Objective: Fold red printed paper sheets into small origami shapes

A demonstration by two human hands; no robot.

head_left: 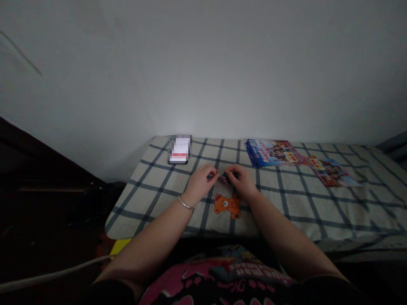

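Checked bedsheet (152, 199) by a white wall (203, 63), and we're right in close!
Left hand (200, 184) and right hand (242, 181) pinch a small dark object (225, 178) between them, above the teddy-bear print (227, 206).

A small object (226, 178) rests between a person's left hand (200, 184) and right hand (241, 181), both held over a checked bedsheet (152, 199) on a bed set against a wall (203, 63). A printed teddy bear (227, 206) lies on the sheet just in front of the hands, nearer the person. Behind the hands, toward the sheet's far edge, a pixelated flat item (179, 149) lies to the left and a booklet (271, 152) to the right, with a second booklet (332, 173) just beside it, further right. A bangle (185, 202) sits on the left wrist.
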